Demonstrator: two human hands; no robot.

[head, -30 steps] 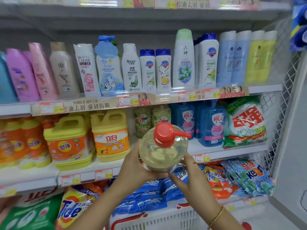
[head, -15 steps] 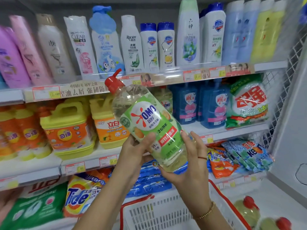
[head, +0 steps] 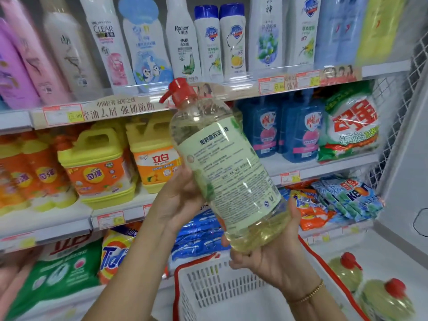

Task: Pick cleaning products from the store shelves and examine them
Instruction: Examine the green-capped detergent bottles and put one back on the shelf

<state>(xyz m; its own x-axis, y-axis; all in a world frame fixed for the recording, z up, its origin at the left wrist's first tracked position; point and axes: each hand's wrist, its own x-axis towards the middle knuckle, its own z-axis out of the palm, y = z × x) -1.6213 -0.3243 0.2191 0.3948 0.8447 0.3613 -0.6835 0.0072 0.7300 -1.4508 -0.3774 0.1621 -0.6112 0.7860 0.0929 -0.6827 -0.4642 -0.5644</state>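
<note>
On your far left, orange and yellow detergent jugs (head: 97, 167) stand on the middle shelf (head: 46, 218), with a Tide bag (head: 115, 253) on the shelf below. Your left hand (head: 178, 200) is wrapped around the side of the clear dish soap bottle (head: 222, 163), which you hold up in front of the shelves, tilted with its red pump cap (head: 178, 91) toward the upper left and its back label facing you. Your right hand (head: 275, 258) cups the bottle's base from beneath, fingers closed on it. Below sits a white basket (head: 208, 288) with red trim. Blue refill bottles (head: 280, 126) and a powder bag (head: 352, 126) fill the shelf to the right.
</note>
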